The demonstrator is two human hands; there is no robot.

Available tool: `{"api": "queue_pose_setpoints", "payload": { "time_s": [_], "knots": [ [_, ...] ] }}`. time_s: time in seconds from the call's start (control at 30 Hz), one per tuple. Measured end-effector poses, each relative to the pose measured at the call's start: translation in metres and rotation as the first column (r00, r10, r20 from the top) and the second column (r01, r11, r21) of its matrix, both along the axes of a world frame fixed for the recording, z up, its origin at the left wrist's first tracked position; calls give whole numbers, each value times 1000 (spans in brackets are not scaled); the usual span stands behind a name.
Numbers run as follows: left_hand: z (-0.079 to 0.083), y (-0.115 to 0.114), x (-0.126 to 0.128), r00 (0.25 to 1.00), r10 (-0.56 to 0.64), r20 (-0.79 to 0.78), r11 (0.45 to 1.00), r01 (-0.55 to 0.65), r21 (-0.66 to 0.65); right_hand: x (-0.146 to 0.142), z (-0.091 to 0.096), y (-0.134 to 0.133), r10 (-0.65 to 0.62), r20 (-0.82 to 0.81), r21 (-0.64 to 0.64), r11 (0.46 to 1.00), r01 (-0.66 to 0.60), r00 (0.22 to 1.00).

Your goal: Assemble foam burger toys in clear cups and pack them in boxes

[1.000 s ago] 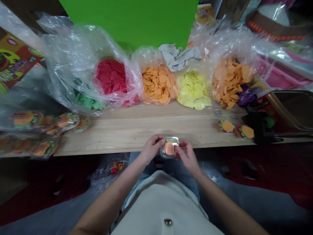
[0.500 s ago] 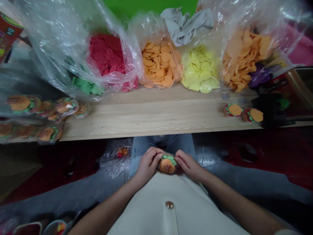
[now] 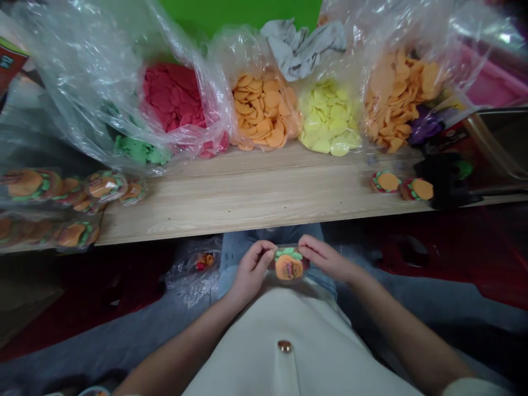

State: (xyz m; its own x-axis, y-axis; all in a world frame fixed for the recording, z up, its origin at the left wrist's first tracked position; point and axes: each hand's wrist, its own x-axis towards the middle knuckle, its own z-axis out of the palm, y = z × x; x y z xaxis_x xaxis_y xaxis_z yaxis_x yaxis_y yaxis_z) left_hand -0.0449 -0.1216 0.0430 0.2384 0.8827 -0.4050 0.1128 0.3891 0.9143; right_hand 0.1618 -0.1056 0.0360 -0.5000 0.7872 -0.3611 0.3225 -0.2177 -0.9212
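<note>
Above my lap, a toy burger in a clear plastic bag point(image 3: 289, 268) is stretched between my hands. Its orange bun carries a printed label, and green pieces show along its upper edge. My left hand point(image 3: 252, 270) pinches the bag's upper left corner between thumb and fingers. On the opposite corner, my right hand point(image 3: 324, 257) grips with its fingers closed. The table's front edge lies just beyond both hands.
Along the table point(image 3: 247, 192) stand open plastic bags of red pieces point(image 3: 173, 96), orange discs point(image 3: 264, 110), yellow discs point(image 3: 330, 121) and more orange pieces point(image 3: 400, 99). Bagged burgers point(image 3: 105, 186) pile up at left. Two unbagged-looking burgers point(image 3: 386, 181) sit at right beside a black object point(image 3: 443, 181).
Both hands have raised the bagged burger slightly, away from my body and toward the table edge. The camera view has shifted a little. Both hands keep their hold.
</note>
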Motion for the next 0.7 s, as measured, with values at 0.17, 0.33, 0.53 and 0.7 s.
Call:
{"api": "queue_pose_setpoints", "payload": {
  "time_s": [0.17, 0.33, 0.53, 0.7],
  "knots": [
    [4, -7, 0, 946, -312, -90, 942, 320, 98, 8, 22, 23, 413, 89, 78, 904, -420, 906],
    [-1, -14, -3, 949, -303, -89, 947, 310, 86, -2, 41, 10, 385, 166, 86, 912, -402, 908],
    [3, -11, 4, 936, -324, -136, 913, 347, 214, 1, 42, 1, 365, 197, 96, 917, -388, 910],
    [0, -8, 13, 958, -273, -82, 959, 278, 60, -1, 22, -9, 221, 110, 70, 971, -230, 969]
  ]
}}
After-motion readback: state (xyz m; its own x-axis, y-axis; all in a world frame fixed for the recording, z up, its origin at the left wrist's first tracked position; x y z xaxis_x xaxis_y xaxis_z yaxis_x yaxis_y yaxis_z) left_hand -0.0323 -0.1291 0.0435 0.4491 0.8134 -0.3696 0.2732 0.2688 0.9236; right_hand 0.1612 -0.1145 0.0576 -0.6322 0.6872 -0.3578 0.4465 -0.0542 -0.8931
